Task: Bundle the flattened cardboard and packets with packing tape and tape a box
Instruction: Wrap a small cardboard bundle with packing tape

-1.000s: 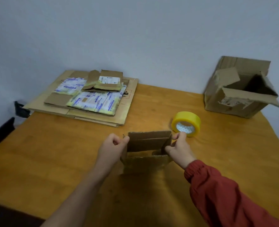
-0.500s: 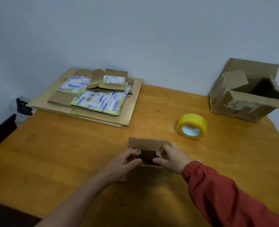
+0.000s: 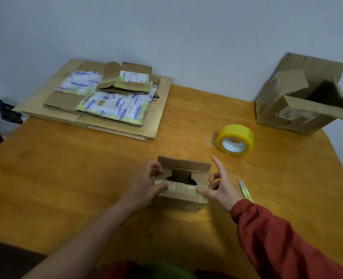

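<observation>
A small cardboard box (image 3: 181,196) stands on the wooden table (image 3: 66,178) in front of me, its far flap upright and its near flap folded over the opening. My left hand (image 3: 146,183) grips the box's left end with the thumb on the near flap. My right hand (image 3: 222,187) pinches the near flap's right corner, the other fingers spread. A yellow roll of packing tape (image 3: 235,139) lies to the right behind the box. The stack of flattened cardboard and packets (image 3: 106,99) sits at the back left.
A larger open cardboard box (image 3: 301,97) with torn flaps stands at the back right corner. A small utility knife (image 3: 245,191) lies on the table just right of my right hand. A dark object (image 3: 7,111) sits beyond the table's left edge.
Both hands folded the box's side flaps inward, then moved to its near side and brought the near flap over the opening. The view shifted a little, and the knife came into sight.
</observation>
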